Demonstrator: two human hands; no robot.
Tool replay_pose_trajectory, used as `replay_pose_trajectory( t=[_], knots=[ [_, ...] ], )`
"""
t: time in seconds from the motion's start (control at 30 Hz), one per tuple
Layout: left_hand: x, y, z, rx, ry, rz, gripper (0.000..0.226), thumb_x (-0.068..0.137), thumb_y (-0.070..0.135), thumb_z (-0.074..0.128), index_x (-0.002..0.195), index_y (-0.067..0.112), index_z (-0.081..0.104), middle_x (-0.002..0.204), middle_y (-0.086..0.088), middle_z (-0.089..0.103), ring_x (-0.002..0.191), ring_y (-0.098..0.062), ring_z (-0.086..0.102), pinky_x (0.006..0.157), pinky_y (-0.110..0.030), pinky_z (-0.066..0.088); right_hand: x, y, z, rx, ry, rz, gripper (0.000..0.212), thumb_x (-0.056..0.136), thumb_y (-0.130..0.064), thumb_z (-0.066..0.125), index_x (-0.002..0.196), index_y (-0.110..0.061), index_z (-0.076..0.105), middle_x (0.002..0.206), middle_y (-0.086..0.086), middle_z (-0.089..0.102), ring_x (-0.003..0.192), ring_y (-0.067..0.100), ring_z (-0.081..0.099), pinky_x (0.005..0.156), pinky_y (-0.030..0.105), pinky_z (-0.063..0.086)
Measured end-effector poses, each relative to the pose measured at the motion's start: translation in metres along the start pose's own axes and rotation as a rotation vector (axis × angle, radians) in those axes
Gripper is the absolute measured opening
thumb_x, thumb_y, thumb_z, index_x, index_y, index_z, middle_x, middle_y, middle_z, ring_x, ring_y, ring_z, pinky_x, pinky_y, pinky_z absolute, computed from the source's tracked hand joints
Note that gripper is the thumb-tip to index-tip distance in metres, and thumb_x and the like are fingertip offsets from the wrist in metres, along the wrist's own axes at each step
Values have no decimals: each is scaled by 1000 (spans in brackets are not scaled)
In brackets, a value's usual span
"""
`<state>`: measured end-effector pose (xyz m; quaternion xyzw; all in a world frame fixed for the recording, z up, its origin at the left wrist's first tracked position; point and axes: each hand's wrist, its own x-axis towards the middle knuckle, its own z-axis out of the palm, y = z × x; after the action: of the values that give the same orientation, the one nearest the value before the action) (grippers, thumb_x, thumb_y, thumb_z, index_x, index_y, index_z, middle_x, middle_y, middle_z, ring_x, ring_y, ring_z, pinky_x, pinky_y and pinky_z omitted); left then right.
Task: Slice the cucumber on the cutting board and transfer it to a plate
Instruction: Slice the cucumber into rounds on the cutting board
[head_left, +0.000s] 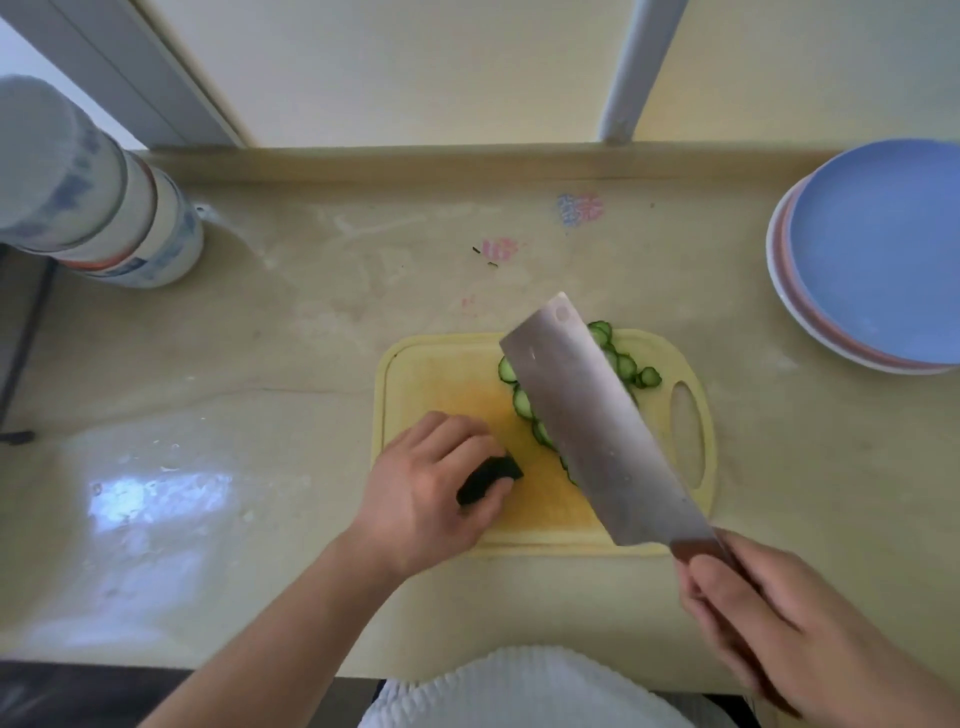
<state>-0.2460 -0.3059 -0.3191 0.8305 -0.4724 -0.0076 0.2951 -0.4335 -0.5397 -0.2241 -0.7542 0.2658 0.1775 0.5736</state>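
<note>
cleaver (597, 421) over slices (626, 364), counter (727, 260) beyond open

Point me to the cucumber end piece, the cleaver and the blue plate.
cucumber end piece (491, 477): head view, on its dark skin showing beside the left hand's fingers.
cleaver (597, 426): head view, middle of the flat blade.
blue plate (883, 249): head view, bare centre of the top plate.
</note>
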Motion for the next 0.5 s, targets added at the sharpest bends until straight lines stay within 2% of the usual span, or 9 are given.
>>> replay_pose_trajectory(
  t=[0.03,0.13,0.2,0.33,0.5],
  knots=[
    [-5,0,2,13,-20,30,20,84,26,77,99,13,73,104,-2,69,89,-24,63,73,-33,55,6,-18,17,-17,-42,38,60,74,-81,47,72,-21,54,50,1,51,39,10,43,44,22,37],
    [-11,2,7,30,-6,51,19,85,20,77,102,14,72,109,-2,68,89,-24,64,68,-36,56,26,-13,40,-99,-66,-25,48,87,-66,43,70,-22,50,53,-6,43,45,7,39,45,29,33],
    [-12,3,10,30,30,40,18,86,17,76,104,15,70,109,-1,67,88,-24,63,65,-36,55,35,-15,44,-183,5,-54,48,86,-66,41,66,-22,46,52,-8,42,46,7,38,48,31,33],
    [-12,5,16,49,76,44,19,88,13,72,105,16,67,109,-1,67,91,-26,63,71,-36,55,44,-15,57,-145,-29,-8,44,87,-63,36,64,-26,45,49,-9,43,45,5,37,49,29,34],
    [-6,8,19,77,98,36,15,85,13,70,99,13,76,106,0,71,91,-25,67,76,-35,54,43,-8,64,-100,-118,14,46,89,-64,33,69,-24,43,50,-10,38,47,4,31,49,29,29]
  ],
)
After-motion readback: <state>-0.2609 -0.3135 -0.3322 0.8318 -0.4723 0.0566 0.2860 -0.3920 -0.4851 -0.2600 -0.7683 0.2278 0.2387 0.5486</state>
